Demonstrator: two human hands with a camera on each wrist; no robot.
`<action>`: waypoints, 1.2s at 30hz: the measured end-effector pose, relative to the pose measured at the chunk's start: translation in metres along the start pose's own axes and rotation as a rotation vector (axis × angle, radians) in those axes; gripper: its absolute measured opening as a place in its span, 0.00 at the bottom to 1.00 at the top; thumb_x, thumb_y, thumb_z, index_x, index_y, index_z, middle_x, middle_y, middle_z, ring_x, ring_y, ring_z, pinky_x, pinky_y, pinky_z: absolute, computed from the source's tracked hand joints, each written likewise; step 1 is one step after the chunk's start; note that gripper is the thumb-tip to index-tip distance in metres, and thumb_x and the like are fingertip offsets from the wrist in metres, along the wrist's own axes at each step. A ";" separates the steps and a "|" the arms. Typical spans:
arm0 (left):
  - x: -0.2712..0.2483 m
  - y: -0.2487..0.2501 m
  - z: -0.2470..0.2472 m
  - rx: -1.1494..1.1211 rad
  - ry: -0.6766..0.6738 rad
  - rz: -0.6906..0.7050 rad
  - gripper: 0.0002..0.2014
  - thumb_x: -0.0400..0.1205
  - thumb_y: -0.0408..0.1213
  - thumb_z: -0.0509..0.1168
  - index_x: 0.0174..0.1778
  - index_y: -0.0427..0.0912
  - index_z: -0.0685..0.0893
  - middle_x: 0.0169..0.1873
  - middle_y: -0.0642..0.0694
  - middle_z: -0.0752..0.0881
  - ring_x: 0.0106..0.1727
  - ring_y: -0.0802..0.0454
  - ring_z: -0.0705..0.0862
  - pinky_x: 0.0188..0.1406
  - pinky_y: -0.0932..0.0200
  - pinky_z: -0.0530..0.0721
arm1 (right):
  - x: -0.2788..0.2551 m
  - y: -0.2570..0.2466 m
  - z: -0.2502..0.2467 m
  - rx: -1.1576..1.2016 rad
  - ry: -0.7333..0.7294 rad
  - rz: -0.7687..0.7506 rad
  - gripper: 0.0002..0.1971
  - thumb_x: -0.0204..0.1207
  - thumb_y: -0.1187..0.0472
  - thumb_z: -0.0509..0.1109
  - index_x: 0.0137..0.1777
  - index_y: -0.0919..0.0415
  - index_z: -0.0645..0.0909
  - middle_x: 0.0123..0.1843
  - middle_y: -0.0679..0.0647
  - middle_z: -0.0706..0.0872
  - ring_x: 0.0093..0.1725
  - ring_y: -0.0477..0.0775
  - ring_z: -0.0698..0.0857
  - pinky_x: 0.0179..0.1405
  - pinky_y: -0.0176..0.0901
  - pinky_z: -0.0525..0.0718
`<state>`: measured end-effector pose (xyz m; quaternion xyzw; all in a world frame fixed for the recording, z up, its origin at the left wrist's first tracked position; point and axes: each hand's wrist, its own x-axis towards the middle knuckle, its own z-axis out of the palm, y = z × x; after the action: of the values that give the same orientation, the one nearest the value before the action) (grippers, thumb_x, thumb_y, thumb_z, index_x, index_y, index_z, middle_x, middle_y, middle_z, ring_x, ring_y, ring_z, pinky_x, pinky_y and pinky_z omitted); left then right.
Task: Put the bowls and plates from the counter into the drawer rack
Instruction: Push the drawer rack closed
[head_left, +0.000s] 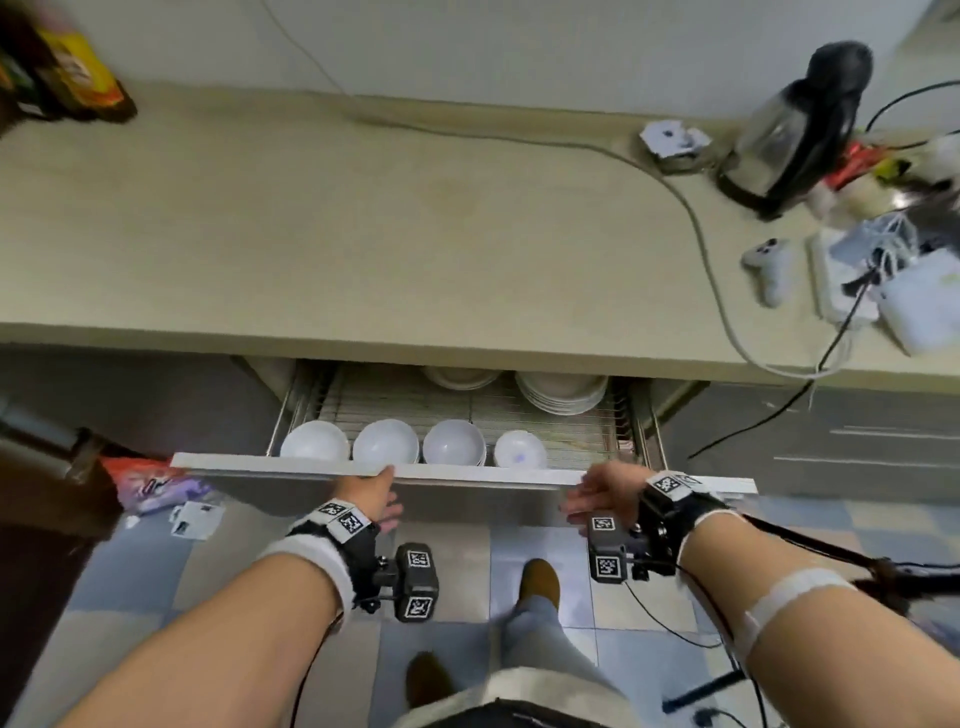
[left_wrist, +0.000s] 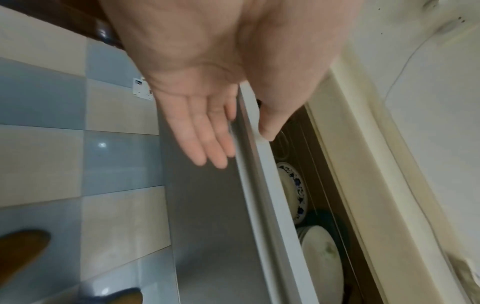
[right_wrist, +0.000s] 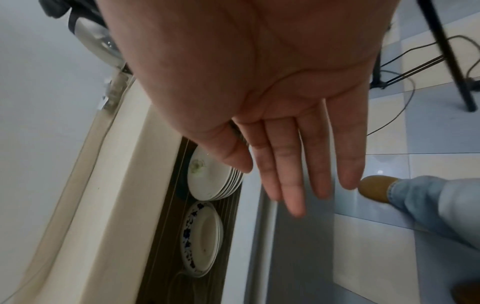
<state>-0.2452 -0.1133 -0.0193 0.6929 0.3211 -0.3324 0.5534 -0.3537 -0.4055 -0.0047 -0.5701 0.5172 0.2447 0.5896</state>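
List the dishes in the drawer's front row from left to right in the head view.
Four white bowls: first bowl → second bowl → third bowl → fourth bowl, which looks smallest and bears a faint blue mark.

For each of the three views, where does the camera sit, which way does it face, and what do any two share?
Head: looks forward and down over the counter and open drawer; both forearms, hands and a shoe show.
Left wrist: looks along the left hand at the drawer front, thumb over its top edge.
Right wrist: looks along the right hand, fingers straight; a trouser leg and a shoe show.
Shared: both wrist views show the plate stack and blue-patterned plate.
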 end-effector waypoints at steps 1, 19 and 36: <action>-0.001 0.004 0.001 -0.072 -0.058 -0.017 0.23 0.88 0.38 0.65 0.75 0.28 0.72 0.68 0.30 0.83 0.62 0.35 0.87 0.62 0.42 0.84 | -0.004 0.006 0.001 0.026 0.001 0.008 0.15 0.81 0.66 0.61 0.58 0.75 0.84 0.48 0.66 0.94 0.56 0.66 0.91 0.73 0.58 0.78; 0.036 0.068 0.023 -0.311 -0.147 0.000 0.24 0.91 0.40 0.58 0.83 0.38 0.67 0.77 0.32 0.77 0.71 0.34 0.83 0.72 0.39 0.80 | 0.033 -0.036 0.010 0.694 -0.112 -0.067 0.23 0.81 0.62 0.60 0.73 0.73 0.72 0.74 0.67 0.80 0.70 0.64 0.82 0.72 0.58 0.79; 0.074 0.134 0.055 -0.480 -0.083 -0.005 0.48 0.75 0.65 0.72 0.88 0.54 0.58 0.85 0.34 0.63 0.76 0.35 0.77 0.71 0.34 0.81 | 0.076 -0.091 0.000 0.839 -0.226 -0.148 0.54 0.72 0.45 0.77 0.87 0.58 0.46 0.79 0.66 0.75 0.69 0.65 0.84 0.70 0.64 0.81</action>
<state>-0.0993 -0.1863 -0.0146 0.5265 0.3695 -0.2763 0.7141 -0.2479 -0.4496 -0.0343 -0.2867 0.4618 0.0315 0.8388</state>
